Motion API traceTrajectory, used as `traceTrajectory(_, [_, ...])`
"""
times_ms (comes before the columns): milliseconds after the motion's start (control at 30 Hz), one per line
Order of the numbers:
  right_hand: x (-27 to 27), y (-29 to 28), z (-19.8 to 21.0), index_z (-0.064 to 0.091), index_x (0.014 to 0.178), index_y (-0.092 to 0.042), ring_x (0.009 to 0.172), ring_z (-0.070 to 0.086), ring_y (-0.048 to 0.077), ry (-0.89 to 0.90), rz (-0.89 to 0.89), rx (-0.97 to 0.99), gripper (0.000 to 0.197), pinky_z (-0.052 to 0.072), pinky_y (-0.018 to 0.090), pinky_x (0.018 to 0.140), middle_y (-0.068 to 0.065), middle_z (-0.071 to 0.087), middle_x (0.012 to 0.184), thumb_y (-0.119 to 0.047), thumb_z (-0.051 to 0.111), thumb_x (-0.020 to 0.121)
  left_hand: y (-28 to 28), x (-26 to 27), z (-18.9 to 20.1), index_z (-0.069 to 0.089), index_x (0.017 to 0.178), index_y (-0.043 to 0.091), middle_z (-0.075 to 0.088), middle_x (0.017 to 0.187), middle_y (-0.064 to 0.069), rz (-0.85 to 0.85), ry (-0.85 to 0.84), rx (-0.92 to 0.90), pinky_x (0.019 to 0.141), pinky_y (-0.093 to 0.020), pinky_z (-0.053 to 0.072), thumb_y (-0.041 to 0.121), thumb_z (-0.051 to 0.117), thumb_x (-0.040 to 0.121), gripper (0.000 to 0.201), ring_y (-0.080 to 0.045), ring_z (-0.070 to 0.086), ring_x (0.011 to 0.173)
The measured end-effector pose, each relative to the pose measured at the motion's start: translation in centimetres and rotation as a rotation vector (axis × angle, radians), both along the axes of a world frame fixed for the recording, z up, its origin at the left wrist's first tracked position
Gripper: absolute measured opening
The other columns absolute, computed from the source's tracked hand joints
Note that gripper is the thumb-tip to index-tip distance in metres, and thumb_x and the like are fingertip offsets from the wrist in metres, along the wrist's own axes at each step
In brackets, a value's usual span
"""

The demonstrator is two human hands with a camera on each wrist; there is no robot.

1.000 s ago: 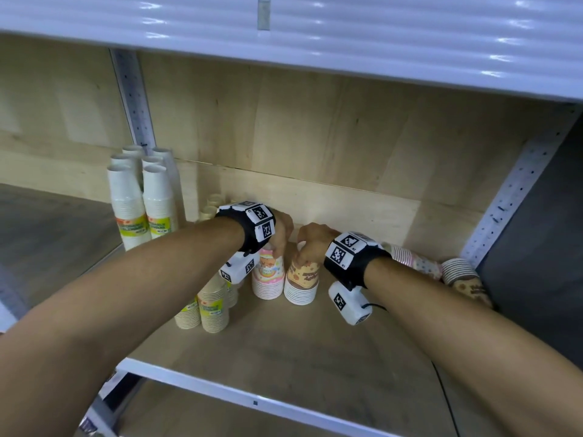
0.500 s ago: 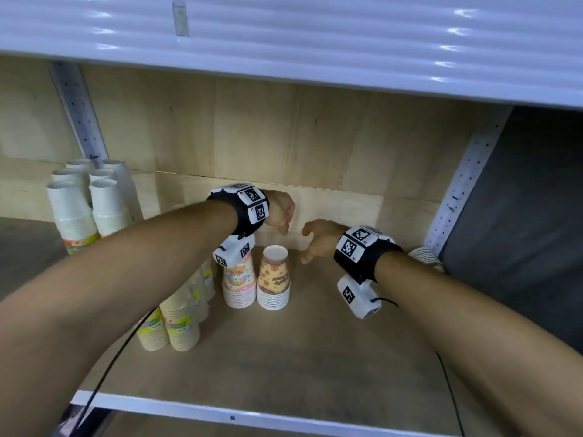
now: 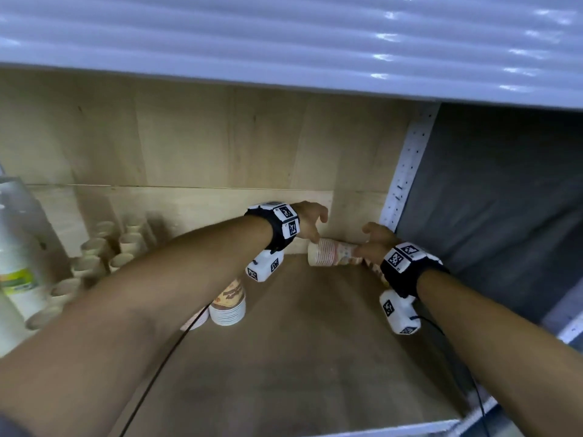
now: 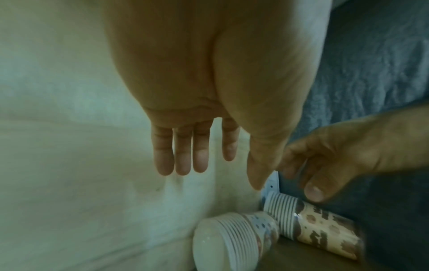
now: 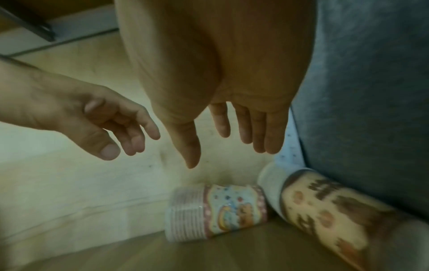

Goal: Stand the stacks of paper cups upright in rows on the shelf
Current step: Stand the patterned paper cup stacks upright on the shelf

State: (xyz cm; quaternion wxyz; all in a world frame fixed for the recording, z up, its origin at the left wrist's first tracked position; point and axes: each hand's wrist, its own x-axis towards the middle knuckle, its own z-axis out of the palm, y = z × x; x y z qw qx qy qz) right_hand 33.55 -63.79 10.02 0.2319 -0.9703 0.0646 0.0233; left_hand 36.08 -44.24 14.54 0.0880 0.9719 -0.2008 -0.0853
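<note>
A: What are the hands holding?

B: Nothing. The left hand (image 4: 209,102) hangs with its fingers (image 4: 183,155) straight and slightly spread, palm toward the back panel (image 3: 189,137). The right hand (image 5: 227,82) is the same: fingers (image 5: 260,132) extended and relaxed, thumb pointing down, touching no cup in the wrist views.

A: And what lies under them?

B: Two stacks lie on their sides in the far right corner of the shelf (image 3: 299,357). The pastel-printed cup stack (image 5: 216,212) rests along the back panel with its rims pointing left. The brown-printed cup stack (image 5: 325,210) lies just beside it against the grey side wall (image 3: 489,200), angled toward the front; its rim end touches or nearly touches the pastel one's base.

A: How close are the hands?

B: Both hover just above the pair, the left over the pastel stack's rim end, the right over where the two stacks meet.

A: Anything already standing?

B: Yes. An upright brown-printed stack (image 3: 228,305) stands below the left forearm, rims down, and several plain stacks (image 3: 104,253) stand in rows farther left. Tall white stacks (image 3: 15,247) show blurred at the left edge.
</note>
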Motion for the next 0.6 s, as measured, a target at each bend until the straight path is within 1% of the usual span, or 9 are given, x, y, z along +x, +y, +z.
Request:
traceTrajectory(100, [0.5,-2.0,-1.9,0.048,0.136,-0.01,0.122,0.051,0.035,-0.038,-0.089,-0.021,0.069,0.045,0.038,0.098,0.016,0.049,0.137,-0.023,0.079,0.075,-2.4,0.8,-1.7,0.047,0.136,0.021,0.051,0.137,-0.005,-0.025,0.02,-0.043,0.09,-0.032,0.049,0.023,0.075,0.083,0.06,-0.025,0.054,0.116])
traceTrajectory(200, [0.9,-3.2,-3.6,0.056,0.128,-0.008,0.118,0.056,0.032,-0.018,-0.106,0.039,0.058,0.047,0.036,0.098,0.013,0.058,0.127,-0.023,0.078,0.076,-4.5,1.5,-3.4,0.046,0.138,0.019,0.05,0.139,-0.006,-0.044,0.028,-0.062,0.088,-0.03,0.046,0.021,0.074,0.083,0.061,-0.027,0.053,0.12])
traceTrajectory(267, [1.2,-3.9,-4.7,0.059,0.126,-0.009,0.116,0.058,0.03,-0.012,-0.118,0.047,0.052,0.049,0.035,0.097,0.012,0.061,0.127,-0.025,0.075,0.078,-5.6,1.9,-4.5,0.046,0.139,0.018,0.05,0.139,-0.007,-0.067,-0.003,-0.036,0.089,-0.03,0.044,0.023,0.076,0.082,0.065,-0.028,0.053,0.122])
traceTrajectory(367, [1.6,-4.6,-6.4,0.056,0.131,-0.01,0.12,0.054,0.031,-0.044,-0.155,0.046,0.057,0.046,0.035,0.1,0.012,0.055,0.132,-0.028,0.073,0.08,-7.0,2.3,-5.5,0.044,0.142,0.014,0.048,0.141,-0.01,-0.08,-0.056,0.001,0.096,-0.035,0.043,0.023,0.07,0.087,0.062,-0.03,0.05,0.125])
traceTrajectory(400, [1.5,-4.7,-6.5,0.057,0.13,-0.014,0.12,0.054,0.032,-0.061,-0.183,0.016,0.055,0.045,0.035,0.099,0.01,0.054,0.132,-0.03,0.07,0.079,-7.3,2.5,-5.8,0.043,0.143,0.012,0.047,0.142,-0.011,-0.079,-0.067,0.014,0.099,-0.037,0.041,0.021,0.068,0.09,0.059,-0.031,0.048,0.127])
traceTrajectory(467, [1.7,-5.1,-7.3,0.055,0.13,-0.021,0.116,0.055,0.034,-0.106,-0.26,-0.007,0.055,0.046,0.036,0.094,0.011,0.053,0.127,-0.029,0.065,0.076,-7.8,3.0,-6.3,0.045,0.141,0.012,0.046,0.141,-0.012,-0.068,-0.059,0.025,0.103,-0.041,0.042,0.023,0.069,0.089,0.059,-0.032,0.047,0.128])
traceTrajectory(533, [2.0,-5.5,-8.1,0.053,0.128,-0.02,0.115,0.056,0.034,-0.098,-0.267,-0.023,0.06,0.047,0.038,0.093,0.012,0.054,0.123,-0.031,0.067,0.07,-8.2,3.3,-6.9,0.048,0.139,0.015,0.05,0.138,-0.011,-0.055,-0.048,0.053,0.102,-0.043,0.044,0.028,0.073,0.085,0.061,-0.031,0.05,0.125])
traceTrajectory(600, [2.2,-6.0,-9.0,0.05,0.127,-0.019,0.118,0.054,0.03,-0.069,-0.254,-0.048,0.067,0.046,0.038,0.096,0.008,0.054,0.125,-0.035,0.074,0.066,-8.3,3.6,-7.6,0.05,0.138,0.019,0.051,0.137,-0.009,-0.038,-0.064,0.083,0.102,-0.043,0.045,0.034,0.073,0.083,0.062,-0.03,0.05,0.125])
